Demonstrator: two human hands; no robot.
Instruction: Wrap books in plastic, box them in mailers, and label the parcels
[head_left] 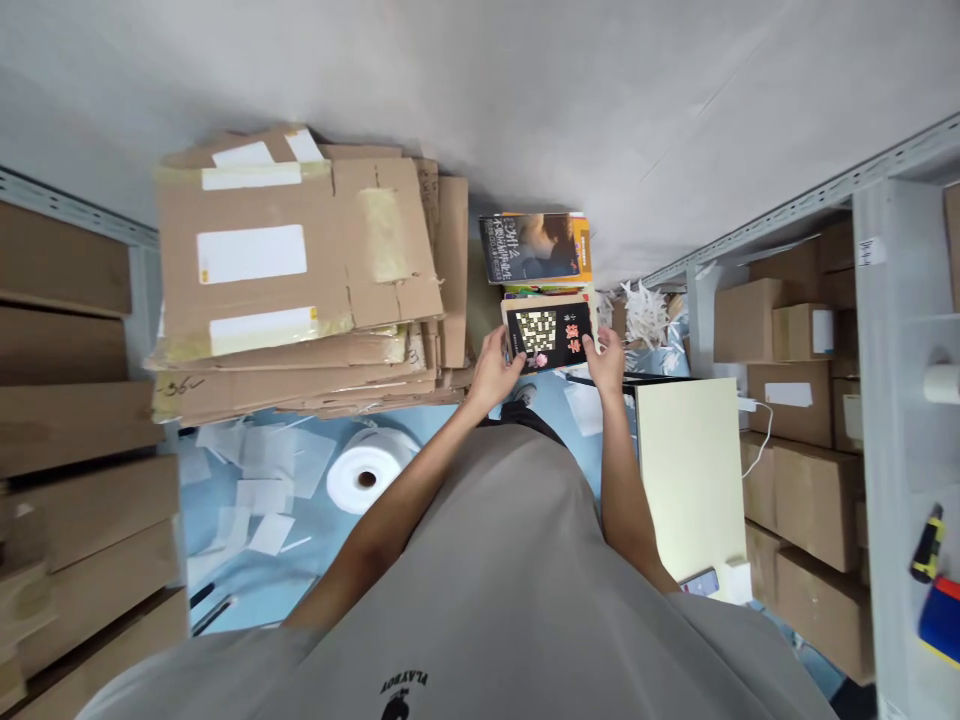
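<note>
A black-covered book (550, 335) with a crossword-like grid and red lettering lies face up between my hands, at the near side of the books. My left hand (495, 370) grips its left edge, thumb on the cover. At the opposite edge my right hand (606, 358) holds it, thumb also on top. Pale layers show under its edges; whether they belong to the same book I cannot tell. Just beyond is a stack of books (534, 247), topped by a dark one with white lettering and an orange-edged one beneath.
Flattened cardboard boxes (300, 260) are piled high on the left. A white roll (367, 470) and loose sheets (262, 490) lie on the blue floor. A pale yellow cabinet top (690, 480) holds a phone (700, 582). Shelves of cartons (817, 490) flank both sides.
</note>
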